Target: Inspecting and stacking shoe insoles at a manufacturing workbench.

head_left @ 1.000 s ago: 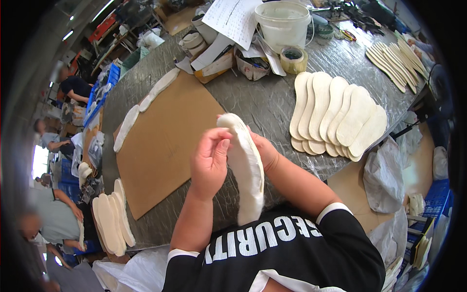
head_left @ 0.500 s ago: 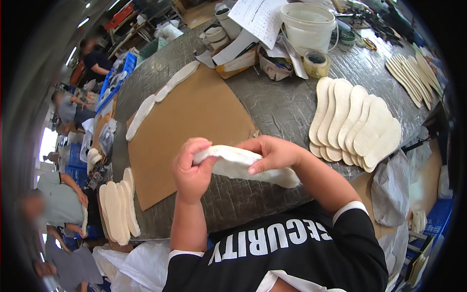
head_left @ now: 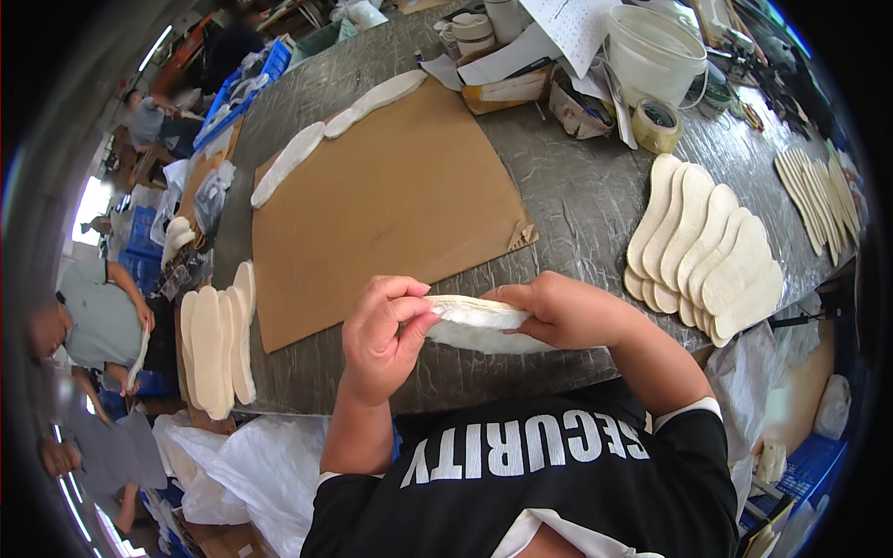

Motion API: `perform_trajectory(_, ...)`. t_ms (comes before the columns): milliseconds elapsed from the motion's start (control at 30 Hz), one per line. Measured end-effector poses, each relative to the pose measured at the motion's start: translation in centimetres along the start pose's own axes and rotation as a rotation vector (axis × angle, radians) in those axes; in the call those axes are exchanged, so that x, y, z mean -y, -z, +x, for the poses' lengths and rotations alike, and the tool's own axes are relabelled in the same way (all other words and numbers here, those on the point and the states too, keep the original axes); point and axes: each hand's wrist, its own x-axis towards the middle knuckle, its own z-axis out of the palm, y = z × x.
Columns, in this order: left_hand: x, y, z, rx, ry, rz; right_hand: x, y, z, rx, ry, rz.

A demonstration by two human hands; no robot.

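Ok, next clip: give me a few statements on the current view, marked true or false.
1. The left hand and right hand both hold a white insole. True.
2. The cardboard is bright blue. False: it is brown.
3. The fanned stack lies left of the cardboard. False: it lies to the right.
4. Two edge insoles lie along the cardboard's far left side. True.
5. The bucket lies on its side. False: it stands upright.
6. A tape roll sits near the bucket. True.
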Motion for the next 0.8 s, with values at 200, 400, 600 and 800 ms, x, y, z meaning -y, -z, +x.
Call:
perform_trajectory(200, 0.2, 0.6, -0.8, 0.026, -0.033, 0.046, 0.1, -0.8, 0.4, 0.016, 0.008, -0.068)
perform_trajectory(400, 1.1, 0.8, -1.8, 0.046, -0.036, 0.052, 0.3, -1.4, 1.6, 0.072, -0.015, -0.043)
perform_trajectory(600, 2.0, 1.1, -5.4, -0.007, 0.228, -0.112, -1.2, -2.8, 2.4, 0.088, -0.013, 0.002)
perform_trajectory(800, 1.0, 1.2, -3.6, 0.371, 0.05, 0.066, -0.6, -4.5, 2.5, 0.132, -0.018, -0.155)
